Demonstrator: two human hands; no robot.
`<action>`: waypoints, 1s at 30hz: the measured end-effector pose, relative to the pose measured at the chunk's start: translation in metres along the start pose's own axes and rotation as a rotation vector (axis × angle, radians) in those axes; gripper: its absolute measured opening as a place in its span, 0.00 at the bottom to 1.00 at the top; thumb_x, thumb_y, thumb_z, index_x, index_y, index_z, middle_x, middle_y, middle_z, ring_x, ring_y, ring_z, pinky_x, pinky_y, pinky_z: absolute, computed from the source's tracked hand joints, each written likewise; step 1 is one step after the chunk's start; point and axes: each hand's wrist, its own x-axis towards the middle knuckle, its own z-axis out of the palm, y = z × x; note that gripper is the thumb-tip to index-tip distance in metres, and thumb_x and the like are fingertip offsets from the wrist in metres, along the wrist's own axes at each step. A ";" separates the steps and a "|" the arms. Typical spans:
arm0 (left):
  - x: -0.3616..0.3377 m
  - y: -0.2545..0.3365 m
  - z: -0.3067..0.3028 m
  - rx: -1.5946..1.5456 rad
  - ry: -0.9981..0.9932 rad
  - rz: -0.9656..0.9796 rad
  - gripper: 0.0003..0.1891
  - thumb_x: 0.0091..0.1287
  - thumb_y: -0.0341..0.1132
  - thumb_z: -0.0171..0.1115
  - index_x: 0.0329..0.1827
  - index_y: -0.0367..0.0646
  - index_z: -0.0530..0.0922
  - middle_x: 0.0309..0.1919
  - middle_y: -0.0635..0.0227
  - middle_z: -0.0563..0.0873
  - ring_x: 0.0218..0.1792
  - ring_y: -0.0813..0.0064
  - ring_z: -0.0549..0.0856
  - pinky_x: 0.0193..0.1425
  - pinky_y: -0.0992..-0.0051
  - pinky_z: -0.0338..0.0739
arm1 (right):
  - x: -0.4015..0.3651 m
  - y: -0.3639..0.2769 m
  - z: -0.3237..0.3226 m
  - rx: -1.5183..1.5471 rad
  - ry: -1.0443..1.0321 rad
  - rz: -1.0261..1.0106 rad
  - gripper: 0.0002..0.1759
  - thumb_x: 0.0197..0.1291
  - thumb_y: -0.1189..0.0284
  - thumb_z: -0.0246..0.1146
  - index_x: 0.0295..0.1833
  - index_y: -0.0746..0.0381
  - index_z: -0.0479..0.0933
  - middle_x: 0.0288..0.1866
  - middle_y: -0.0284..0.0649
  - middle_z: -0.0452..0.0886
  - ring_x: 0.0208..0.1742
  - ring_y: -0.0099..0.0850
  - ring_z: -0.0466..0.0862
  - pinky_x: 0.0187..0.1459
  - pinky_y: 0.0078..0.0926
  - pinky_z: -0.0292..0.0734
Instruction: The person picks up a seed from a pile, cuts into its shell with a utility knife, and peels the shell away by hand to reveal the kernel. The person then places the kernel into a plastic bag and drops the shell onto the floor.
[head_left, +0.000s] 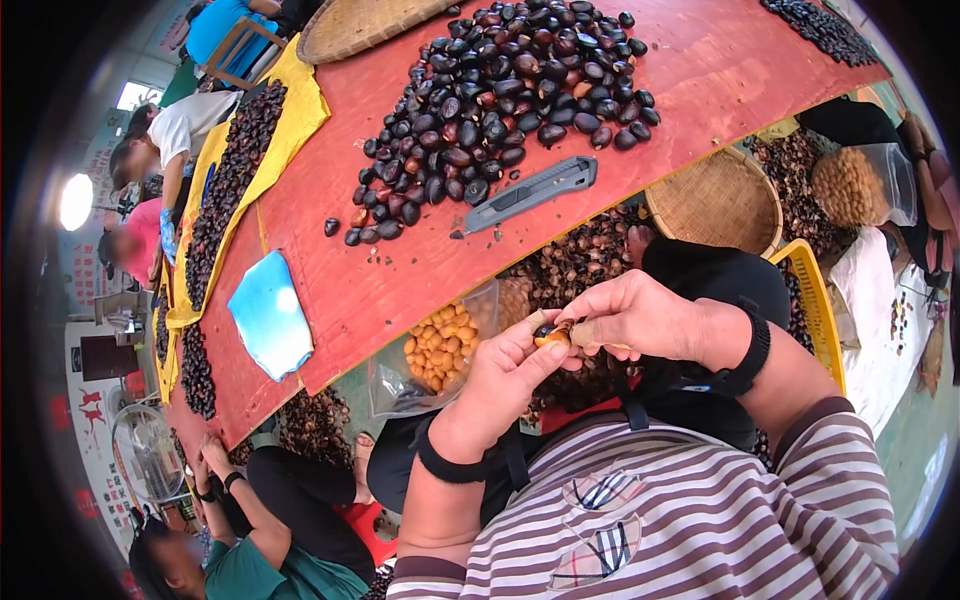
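My left hand (508, 372) is closed around a dark-shelled nut (547, 336), which shows a yellow-orange kernel where its shell is partly off. Thumb and fingers of my right hand (640, 318) pinch at the nut's dark shell from the other side. Both hands are over my lap, just off the table's front edge. Below my left hand, a clear plastic bag (385, 385) holds peeled orange kernels (440, 348). A large pile of whole dark nuts (500, 95) lies on the red table (370, 280), with a grey utility knife (530, 195) in front of it.
A folded blue-white sheet (272, 315) lies on the table. Broken shells (575, 262) fill the space under the edge, near a woven basket (715, 205) and a yellow crate (815, 310). More nuts rest on yellow cloth (300, 95). Several other people sit around the table.
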 end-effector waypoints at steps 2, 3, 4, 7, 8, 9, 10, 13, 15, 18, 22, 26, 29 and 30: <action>0.000 0.002 -0.001 -0.048 -0.046 -0.024 0.19 0.62 0.33 0.51 0.54 0.34 0.65 0.39 0.67 0.79 0.39 0.80 0.78 0.47 0.81 0.69 | 0.002 -0.001 -0.003 -0.009 0.067 -0.033 0.11 0.51 0.75 0.56 0.42 0.62 0.76 0.21 0.32 0.75 0.14 0.14 0.67 0.14 0.12 0.63; -0.003 -0.002 0.003 -0.109 -0.103 -0.066 0.19 0.62 0.32 0.51 0.54 0.34 0.65 0.39 0.66 0.79 0.40 0.79 0.78 0.47 0.80 0.69 | 0.005 -0.001 -0.006 0.011 0.125 -0.058 0.11 0.51 0.75 0.55 0.42 0.62 0.75 0.21 0.31 0.74 0.14 0.14 0.67 0.14 0.12 0.63; -0.007 -0.007 0.009 -0.169 -0.161 -0.108 0.18 0.61 0.31 0.52 0.54 0.34 0.65 0.39 0.66 0.79 0.40 0.79 0.78 0.47 0.80 0.69 | 0.008 -0.002 -0.010 0.032 0.182 -0.084 0.11 0.51 0.76 0.55 0.42 0.62 0.75 0.21 0.31 0.74 0.14 0.13 0.67 0.14 0.11 0.63; -0.005 -0.013 0.008 -0.362 -0.016 -0.085 0.18 0.60 0.29 0.52 0.54 0.38 0.66 0.43 0.65 0.77 0.43 0.75 0.77 0.51 0.77 0.70 | 0.011 0.006 -0.019 -0.452 0.293 -0.311 0.14 0.51 0.73 0.55 0.46 0.60 0.73 0.21 0.43 0.76 0.19 0.34 0.75 0.22 0.26 0.69; -0.006 -0.011 0.002 -0.455 0.055 -0.068 0.18 0.60 0.28 0.52 0.54 0.38 0.66 0.44 0.66 0.76 0.44 0.75 0.77 0.51 0.77 0.70 | 0.012 0.010 -0.022 -0.622 0.318 -0.428 0.15 0.51 0.72 0.55 0.47 0.60 0.72 0.22 0.46 0.76 0.21 0.39 0.76 0.25 0.29 0.70; -0.010 -0.009 -0.006 -0.512 0.073 -0.101 0.17 0.60 0.28 0.52 0.53 0.42 0.67 0.46 0.66 0.75 0.46 0.73 0.76 0.54 0.74 0.70 | 0.010 0.013 -0.023 -0.731 0.358 -0.356 0.16 0.52 0.71 0.55 0.49 0.59 0.71 0.24 0.51 0.75 0.30 0.47 0.76 0.32 0.34 0.70; -0.013 -0.009 -0.011 -0.524 0.105 -0.053 0.16 0.60 0.29 0.52 0.53 0.42 0.67 0.46 0.66 0.75 0.47 0.72 0.76 0.54 0.74 0.70 | 0.009 0.010 -0.019 -0.723 0.342 -0.345 0.16 0.52 0.71 0.54 0.49 0.59 0.71 0.24 0.51 0.75 0.30 0.47 0.76 0.32 0.34 0.70; -0.015 -0.011 -0.016 -0.576 0.162 0.039 0.14 0.61 0.30 0.52 0.51 0.44 0.68 0.47 0.66 0.73 0.49 0.71 0.75 0.54 0.73 0.70 | 0.003 0.008 -0.013 -0.632 0.356 -0.411 0.17 0.53 0.72 0.55 0.51 0.59 0.70 0.28 0.49 0.77 0.31 0.39 0.79 0.34 0.29 0.72; -0.015 -0.011 -0.014 -0.619 0.184 0.041 0.15 0.60 0.29 0.52 0.51 0.44 0.68 0.46 0.68 0.74 0.48 0.72 0.75 0.54 0.73 0.70 | 0.007 0.016 0.002 -0.469 0.262 -0.549 0.18 0.53 0.73 0.56 0.52 0.60 0.69 0.31 0.47 0.78 0.32 0.31 0.79 0.36 0.25 0.72; -0.013 -0.013 -0.010 -0.678 0.197 0.061 0.15 0.60 0.29 0.52 0.51 0.44 0.69 0.45 0.68 0.75 0.48 0.73 0.75 0.54 0.74 0.69 | -0.002 0.013 0.022 -0.320 0.114 -0.582 0.21 0.53 0.74 0.57 0.54 0.60 0.68 0.34 0.42 0.79 0.33 0.20 0.76 0.36 0.20 0.73; -0.010 -0.013 -0.003 -0.702 0.182 0.094 0.14 0.60 0.27 0.52 0.50 0.45 0.70 0.42 0.68 0.77 0.47 0.75 0.76 0.53 0.75 0.70 | -0.003 0.007 0.027 -0.266 0.106 -0.473 0.21 0.53 0.74 0.57 0.55 0.60 0.67 0.33 0.40 0.79 0.32 0.17 0.74 0.35 0.17 0.72; -0.009 -0.013 -0.001 -0.721 0.151 0.098 0.13 0.60 0.26 0.51 0.49 0.45 0.71 0.42 0.68 0.77 0.45 0.76 0.77 0.52 0.77 0.70 | -0.005 0.004 0.025 -0.193 0.062 -0.407 0.21 0.54 0.76 0.56 0.55 0.59 0.67 0.31 0.39 0.79 0.32 0.15 0.73 0.36 0.17 0.71; -0.010 -0.013 0.000 -0.736 0.147 0.106 0.13 0.60 0.26 0.52 0.49 0.45 0.71 0.42 0.68 0.77 0.45 0.77 0.77 0.52 0.78 0.71 | -0.002 0.011 0.025 -0.198 0.096 -0.562 0.20 0.54 0.77 0.55 0.55 0.59 0.67 0.31 0.38 0.78 0.33 0.16 0.73 0.37 0.16 0.71; -0.010 -0.014 0.000 -0.736 0.157 0.104 0.14 0.60 0.26 0.52 0.49 0.45 0.71 0.42 0.69 0.77 0.45 0.77 0.77 0.51 0.78 0.71 | -0.002 0.010 0.025 -0.202 0.094 -0.542 0.20 0.54 0.78 0.55 0.55 0.59 0.67 0.31 0.39 0.79 0.33 0.16 0.74 0.37 0.16 0.71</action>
